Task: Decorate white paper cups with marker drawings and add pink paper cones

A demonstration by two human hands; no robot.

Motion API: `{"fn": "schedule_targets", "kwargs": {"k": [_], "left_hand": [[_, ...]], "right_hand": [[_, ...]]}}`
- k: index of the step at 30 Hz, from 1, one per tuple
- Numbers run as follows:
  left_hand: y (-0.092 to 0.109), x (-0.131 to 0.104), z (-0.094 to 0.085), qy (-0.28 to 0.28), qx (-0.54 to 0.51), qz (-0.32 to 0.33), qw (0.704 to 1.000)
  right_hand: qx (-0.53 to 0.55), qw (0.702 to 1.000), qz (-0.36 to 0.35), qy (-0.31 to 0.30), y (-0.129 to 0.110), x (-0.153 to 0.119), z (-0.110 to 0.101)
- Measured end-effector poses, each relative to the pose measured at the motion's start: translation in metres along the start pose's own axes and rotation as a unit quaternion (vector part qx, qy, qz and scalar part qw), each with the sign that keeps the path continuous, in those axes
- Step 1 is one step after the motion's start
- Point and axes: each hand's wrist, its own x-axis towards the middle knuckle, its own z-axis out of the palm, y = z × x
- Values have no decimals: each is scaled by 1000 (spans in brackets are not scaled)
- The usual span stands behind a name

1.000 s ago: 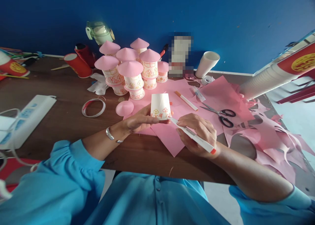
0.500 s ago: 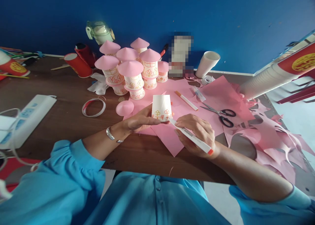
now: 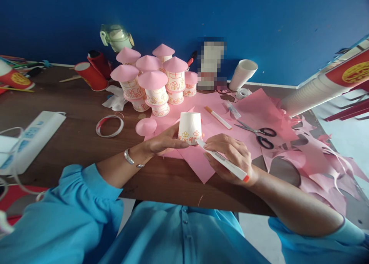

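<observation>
My left hand [image 3: 165, 141] holds a white paper cup [image 3: 190, 125] upside down from its left side; orange and yellow flowers are drawn near its rim. My right hand [image 3: 229, 158] is closed around a white marker [image 3: 227, 166] with an orange end, its tip touching or very close to the cup's lower right edge. Behind them stand several decorated cup towers [image 3: 157, 96] with pink cone roofs. A loose pink cone [image 3: 146, 127] lies left of the cup. Pink paper sheets [image 3: 201, 167] lie under the hands.
Right of my hands are an orange-capped marker [image 3: 218, 118], scissors [image 3: 256, 132], a glue tube [image 3: 233, 110] and pink scraps [image 3: 319, 167]. A tape roll [image 3: 109, 126] and a power strip [image 3: 34, 141] lie left. Stacked cups [image 3: 243, 74] stand behind.
The cup has turned slightly in my left hand and sits a little lower, showing its round side more. The marker in my right hand has barely moved.
</observation>
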Motion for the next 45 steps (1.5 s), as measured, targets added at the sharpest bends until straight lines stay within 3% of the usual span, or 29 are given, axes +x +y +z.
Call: {"fn": "schedule_targets", "kwargs": {"k": [10, 15, 21, 28, 36, 45], "left_hand": [[-1, -1, -1, 26, -37, 7, 999], [-2, 1, -3, 40, -60, 24, 997], [-1, 3, -1, 22, -94, 39, 995], [-7, 1, -3, 12, -67, 1, 998], [-4, 2, -4, 20, -38, -22, 999], [-3, 2, -3, 39, -80, 8, 996]], "right_hand": [[-34, 999, -10, 29, 0, 1, -1], [-55, 997, 19, 44, 7, -4, 2], [-51, 998, 8, 22, 9, -6, 4], [-41, 999, -6, -13, 7, -6, 5], [-24, 1000, -15, 4, 6, -4, 4], [-36, 999, -37, -6, 4, -1, -5]]}}
